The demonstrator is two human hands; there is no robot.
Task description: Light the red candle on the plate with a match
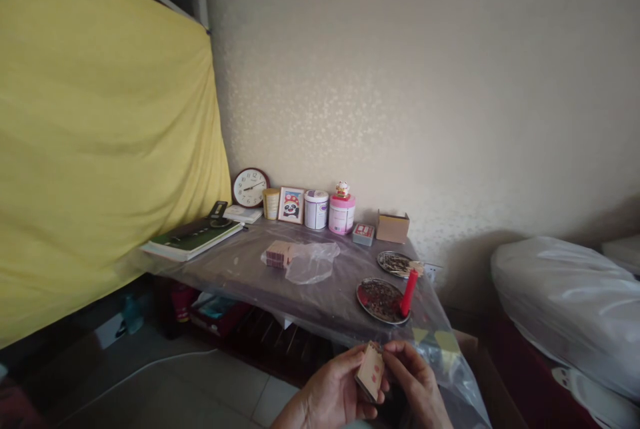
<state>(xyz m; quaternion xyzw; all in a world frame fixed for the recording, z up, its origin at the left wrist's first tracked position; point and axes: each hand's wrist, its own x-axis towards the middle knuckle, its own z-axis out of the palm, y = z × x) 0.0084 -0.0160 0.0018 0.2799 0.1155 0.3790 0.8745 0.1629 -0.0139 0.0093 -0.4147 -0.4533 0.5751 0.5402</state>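
Note:
My left hand (333, 386) is closed around a small tan matchbox (371, 370) with red print, held tilted just in front of the table's near edge. At the box's upper right end, my right hand (414, 379) has its thumb and fingers pinched together; whatever lies between them is too small to tell. Beyond the hands, a red candle (409, 292) stands at the right side of a round metal plate (361, 299) covered with dark burnt bits. Behind it, a second plate (385, 254) holds dark bits and pale sticks (414, 269).
On the plastic-covered table (230, 272) lie a stack of small boxes (278, 254) and a clear plastic wrapper (314, 262). A clock (250, 187), picture frame (291, 205), tins (316, 210) and an open carton (392, 227) line the wall. A green book (195, 237) sits left.

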